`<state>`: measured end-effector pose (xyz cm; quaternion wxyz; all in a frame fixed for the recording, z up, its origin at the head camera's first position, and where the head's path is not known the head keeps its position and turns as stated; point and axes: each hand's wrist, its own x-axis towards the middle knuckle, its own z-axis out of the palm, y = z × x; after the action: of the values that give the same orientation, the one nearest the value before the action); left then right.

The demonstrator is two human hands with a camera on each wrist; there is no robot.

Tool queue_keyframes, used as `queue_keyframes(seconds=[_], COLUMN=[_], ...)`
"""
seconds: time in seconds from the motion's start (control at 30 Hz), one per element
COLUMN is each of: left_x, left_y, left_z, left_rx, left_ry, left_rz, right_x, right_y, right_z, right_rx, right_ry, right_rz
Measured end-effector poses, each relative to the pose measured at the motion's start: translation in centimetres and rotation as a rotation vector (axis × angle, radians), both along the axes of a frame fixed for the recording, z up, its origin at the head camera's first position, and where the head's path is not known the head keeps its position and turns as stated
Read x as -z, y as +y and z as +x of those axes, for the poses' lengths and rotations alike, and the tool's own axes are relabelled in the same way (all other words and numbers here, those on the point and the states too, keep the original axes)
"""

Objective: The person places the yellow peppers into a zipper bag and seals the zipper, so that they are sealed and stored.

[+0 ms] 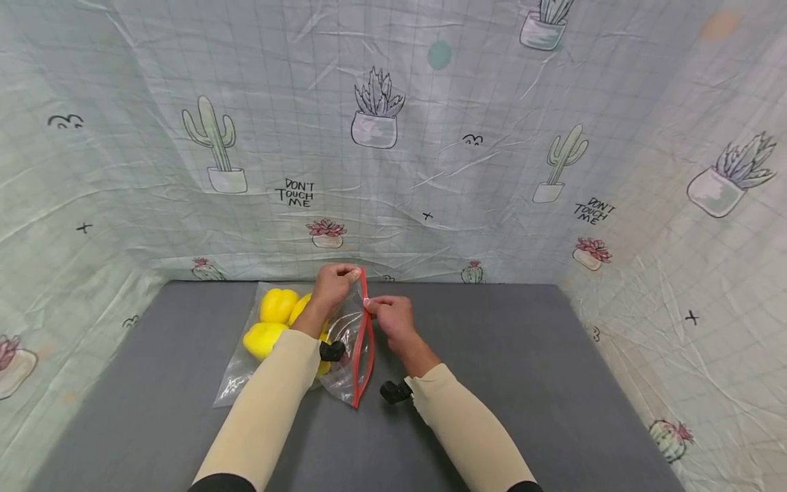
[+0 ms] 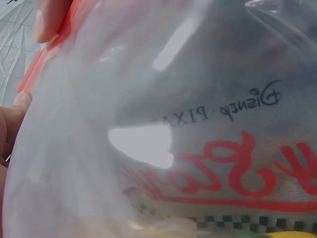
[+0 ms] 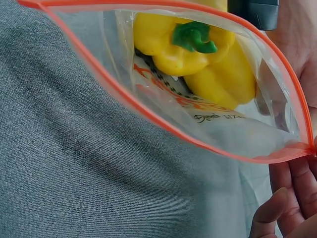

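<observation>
The bag (image 1: 344, 342) lies on the grey surface (image 1: 522, 355) with yellow peppers (image 1: 270, 321) inside, its red zip (image 1: 364, 342) gaping. The left hand (image 1: 332, 287) pinches the zip's far end; the right hand (image 1: 390, 318) pinches it just beside. The step looks like sealing; next, the fingers likely press along the zip towards the near end.

A dark grey table (image 1: 522, 383) with a felt-like surface spreads out flat, well lit and even in tone. Rising behind it, a pale mint cloth backdrop (image 1: 430, 102) hangs creased and wrinkled, a fine grid running across it. Printed potted cacti (image 1: 212, 143) and succulents (image 1: 376, 109) dot the cloth, with small pink flowers in pots and the words "DON'T TOUCH ME" (image 1: 295, 193). The same cloth wraps both sides, catching soft bright light.
</observation>
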<state>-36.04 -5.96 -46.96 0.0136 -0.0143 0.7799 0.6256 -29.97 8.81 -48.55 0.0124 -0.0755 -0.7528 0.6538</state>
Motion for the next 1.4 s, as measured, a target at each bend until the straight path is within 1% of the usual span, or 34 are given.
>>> queue_keyframes(seconds=[0.13,0.23,0.33,0.53,0.87,1.2,1.4], left_x=[0.2,0.4,0.4,0.2,0.3,0.2,0.1], left_y=[-0.2,-0.3,-0.2,-0.1,-0.2,-0.2,-0.2], left_z=[-0.1,-0.3,-0.5,-0.4,-0.6,-0.6,-0.6], left_rx=[-0.012,-0.008,0.004,0.015,-0.001,-0.020,-0.012], left_ry=[-0.004,-0.002,0.005,-0.015,-0.002,-0.020,-0.037], left_rz=[0.009,0.009,-0.006,-0.016,-0.005,0.024,0.041], right_x=[0.2,0.4,0.6,0.7,0.5,0.4,0.5], right_y=[-0.1,0.0,0.3,0.6,0.8,1.1,1.2], right_z=[0.3,0.4,0.5,0.9,1.4,2.1,2.4], right_rx=[-0.013,-0.022,-0.023,-0.038,-0.055,-0.080,-0.095], right_ry=[0.009,0.022,0.031,0.027,0.023,0.012,0.008], right_rz=[0.022,0.030,0.053,0.099,0.122,0.137,0.145])
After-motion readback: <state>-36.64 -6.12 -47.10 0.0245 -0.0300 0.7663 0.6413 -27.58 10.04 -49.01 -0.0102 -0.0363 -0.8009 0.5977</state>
